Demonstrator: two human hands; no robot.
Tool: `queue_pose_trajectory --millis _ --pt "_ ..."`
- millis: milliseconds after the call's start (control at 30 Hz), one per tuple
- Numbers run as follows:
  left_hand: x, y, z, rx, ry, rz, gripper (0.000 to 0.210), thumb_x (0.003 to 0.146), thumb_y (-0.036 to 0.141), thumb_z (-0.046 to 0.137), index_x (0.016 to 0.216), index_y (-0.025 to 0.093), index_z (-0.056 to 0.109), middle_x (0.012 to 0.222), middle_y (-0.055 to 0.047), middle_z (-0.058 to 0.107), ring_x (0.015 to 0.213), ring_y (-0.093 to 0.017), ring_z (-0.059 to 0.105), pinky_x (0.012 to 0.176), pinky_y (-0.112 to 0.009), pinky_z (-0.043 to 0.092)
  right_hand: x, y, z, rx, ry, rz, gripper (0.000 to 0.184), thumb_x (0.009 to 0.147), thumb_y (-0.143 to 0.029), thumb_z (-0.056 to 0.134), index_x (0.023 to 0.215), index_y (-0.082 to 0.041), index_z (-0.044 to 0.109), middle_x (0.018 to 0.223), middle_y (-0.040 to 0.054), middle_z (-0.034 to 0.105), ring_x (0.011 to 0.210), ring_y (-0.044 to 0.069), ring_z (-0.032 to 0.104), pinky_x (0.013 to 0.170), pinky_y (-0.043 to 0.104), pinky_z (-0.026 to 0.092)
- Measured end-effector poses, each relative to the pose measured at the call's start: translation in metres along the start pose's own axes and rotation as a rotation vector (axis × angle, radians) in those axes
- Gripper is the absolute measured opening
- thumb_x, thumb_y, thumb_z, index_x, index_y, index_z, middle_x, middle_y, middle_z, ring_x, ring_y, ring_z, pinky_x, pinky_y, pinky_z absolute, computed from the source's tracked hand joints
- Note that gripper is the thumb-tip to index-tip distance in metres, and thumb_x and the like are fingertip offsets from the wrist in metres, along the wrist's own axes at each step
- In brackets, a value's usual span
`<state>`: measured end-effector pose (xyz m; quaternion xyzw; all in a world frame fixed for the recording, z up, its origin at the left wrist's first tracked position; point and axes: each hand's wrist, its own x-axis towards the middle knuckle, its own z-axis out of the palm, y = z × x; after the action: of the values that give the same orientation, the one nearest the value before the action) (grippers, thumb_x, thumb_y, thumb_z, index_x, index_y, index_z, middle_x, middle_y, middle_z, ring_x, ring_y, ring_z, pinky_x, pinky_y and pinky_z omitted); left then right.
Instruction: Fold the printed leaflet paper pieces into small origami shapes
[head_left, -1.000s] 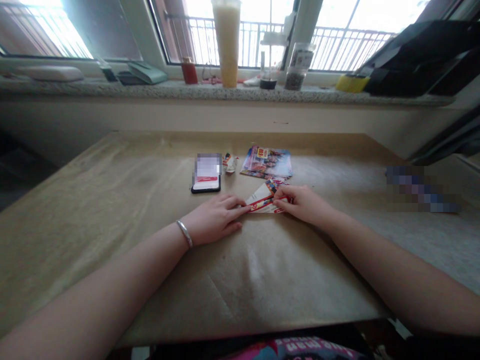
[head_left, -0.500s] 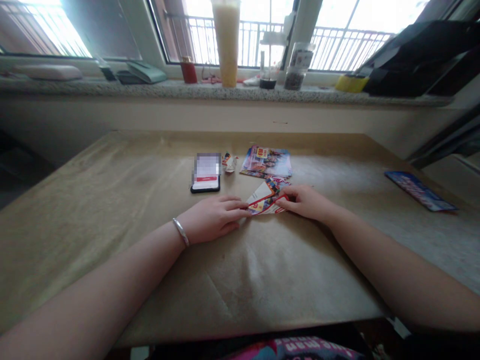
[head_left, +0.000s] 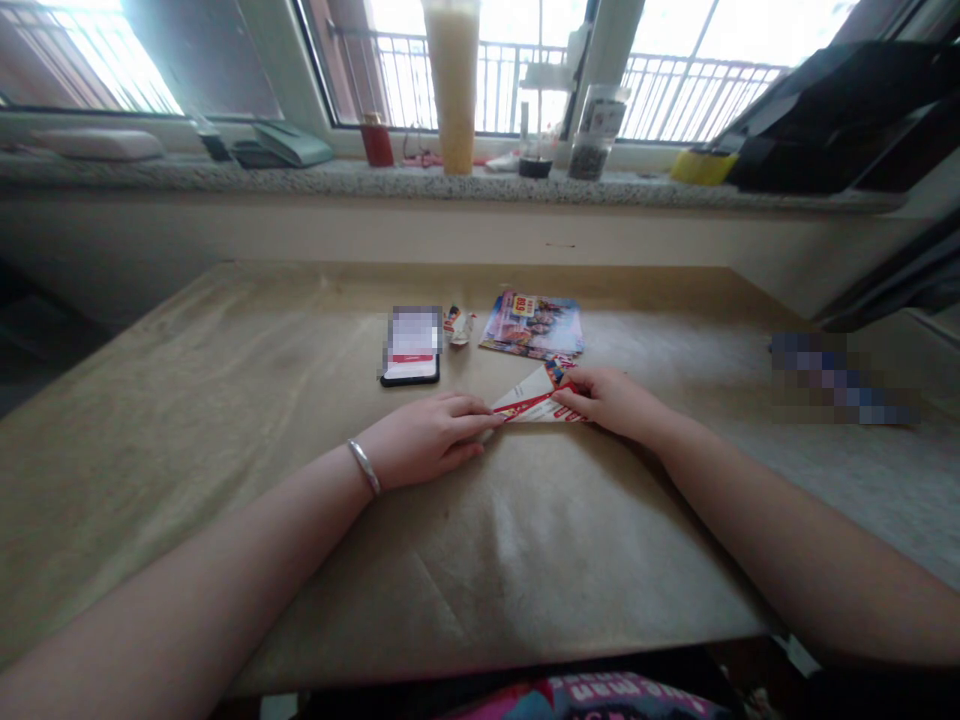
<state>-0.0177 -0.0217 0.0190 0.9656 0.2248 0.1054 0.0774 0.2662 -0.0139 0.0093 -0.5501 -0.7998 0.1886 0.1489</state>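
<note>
A folded paper leaflet point(head_left: 529, 402), white with a red stripe and printed colours, lies on the table between my hands and narrows to a point on its left. My left hand point(head_left: 424, 438), a silver bangle at its wrist, keeps that pointed end under its fingertips. At the wider right end, my right hand point(head_left: 611, 400) pinches the leaflet between thumb and fingers. Just beyond the leaflet is a stack of colourful printed flyers point(head_left: 540, 325). A crumpled piece of printed paper point(head_left: 459, 326) sits between the stack and a phone point(head_left: 412, 345) with its screen lit.
A brownish cover lies over the table point(head_left: 300, 330). Far right on it is a blurred bluish flat item point(head_left: 840, 380). Along the windowsill point(head_left: 360, 182) stand a tall yellowish cup point(head_left: 454, 90), a red jar point(head_left: 376, 140), a clear container point(head_left: 598, 132) and a yellow item point(head_left: 703, 167).
The leaflet has been folded over further, showing more white and a slimmer triangle. My right hand has shifted slightly; my left hand stays at the pointed end.
</note>
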Motion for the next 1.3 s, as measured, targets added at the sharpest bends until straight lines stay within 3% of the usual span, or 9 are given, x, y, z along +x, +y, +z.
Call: queue_pose_trajectory --millis 367,767,900,967,1033,1133,1300 --pt "0.0 0.005 -0.002 0.059 0.018 0.015 0.035 0.091 0.024 0.046 0.123 0.017 0.057 0.119 -0.009 0.062 0.108 -0.021 0.058 0.094 -0.036 0.049 0.002 -0.001 -0.001 -0.074 0.067 0.052 0.027 0.085 -0.04 0.048 0.069 -0.019 0.056 0.064 0.0014 0.058 0.057 0.014 0.047 0.051 0.025 0.027" --pt "0.0 0.007 -0.003 0.161 0.03 0.007 0.033 0.092 0.025 0.043 0.12 0.019 0.06 0.106 -0.009 0.064 0.096 -0.019 0.059 0.084 -0.033 0.052 0.003 0.0 0.0 -0.156 0.13 -0.042 0.021 0.086 -0.033 0.049 0.073 -0.019 0.057 0.076 0.0037 0.061 0.066 0.015 0.051 0.058 0.025 0.034" --pt "0.001 0.006 -0.002 0.179 0.031 0.036 0.033 0.092 0.025 0.044 0.122 0.019 0.059 0.106 -0.009 0.064 0.096 -0.02 0.059 0.083 -0.033 0.052 0.003 -0.006 0.001 -0.287 0.278 -0.132 0.017 0.085 -0.029 0.053 0.094 -0.017 0.062 0.096 0.0092 0.065 0.087 0.022 0.055 0.076 0.032 0.041" --pt "0.0 0.006 -0.001 0.183 0.037 0.041 0.034 0.091 0.025 0.046 0.122 0.019 0.058 0.105 -0.01 0.064 0.095 -0.019 0.059 0.083 -0.033 0.052 0.001 -0.013 0.001 -0.366 0.34 -0.228 0.025 0.088 -0.026 0.049 0.107 -0.018 0.062 0.112 0.0106 0.063 0.101 0.025 0.053 0.089 0.038 0.038" --pt "0.0 0.007 -0.001 0.19 0.046 0.045 0.034 0.091 0.026 0.046 0.123 0.019 0.057 0.105 -0.01 0.063 0.095 -0.019 0.058 0.082 -0.033 0.052 -0.002 -0.023 0.001 -0.404 0.326 -0.344 0.025 0.09 -0.026 0.047 0.108 -0.022 0.064 0.118 0.0076 0.062 0.11 0.025 0.049 0.098 0.042 0.031" --pt "0.0 0.008 -0.001 0.2 0.053 0.062 0.035 0.091 0.026 0.047 0.124 0.019 0.057 0.104 -0.01 0.063 0.094 -0.019 0.058 0.081 -0.033 0.052 -0.007 -0.037 0.004 -0.436 0.272 -0.454 0.026 0.093 -0.029 0.043 0.097 -0.025 0.068 0.107 0.0042 0.068 0.11 0.024 0.049 0.107 0.044 0.021" --pt "0.001 0.008 0.0 0.215 0.032 0.058 0.036 0.091 0.026 0.047 0.125 0.019 0.055 0.105 -0.009 0.063 0.094 -0.02 0.058 0.082 -0.033 0.051 -0.004 -0.05 0.016 -0.445 0.203 -0.45 0.031 0.094 -0.033 0.039 0.088 -0.022 0.068 0.09 0.0055 0.069 0.095 0.021 0.054 0.106 0.041 0.021"
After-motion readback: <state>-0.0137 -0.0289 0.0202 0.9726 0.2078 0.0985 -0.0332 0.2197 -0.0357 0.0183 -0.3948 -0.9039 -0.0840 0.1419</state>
